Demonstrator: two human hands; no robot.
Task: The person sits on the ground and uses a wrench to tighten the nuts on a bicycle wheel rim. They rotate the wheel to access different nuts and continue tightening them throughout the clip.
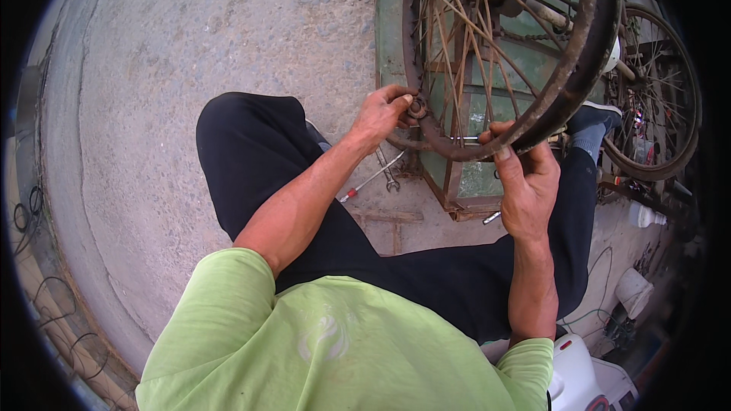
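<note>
Two bare hands work at the near curve of a rusty spoked wheel (pixel 567 72), with the dark-trousered legs spread to either side of it. The right hand (pixel 531 194) comes up over the near edge of the green box (pixel 478 183), its thumb on the outer face of the rim and its fingers curled behind, closed on the metal. The left hand (pixel 376 118), at the box's left edge, has thumb and fingertips pinched together at a small round rusty fitting (pixel 417 106) beside the rim; whether it grips that or only touches it, I cannot tell.

Good handling here, I judge, means letting the right hand steady the rim while the left does the fine work, with fingers clear of the spokes (pixel 487 38) and any flaking rust.

On the ground off the box's near left corner lie a wrench (pixel 391 178) and a red-tipped rod (pixel 351 193). Farther right stands another spoked wheel (pixel 626 164).
</note>
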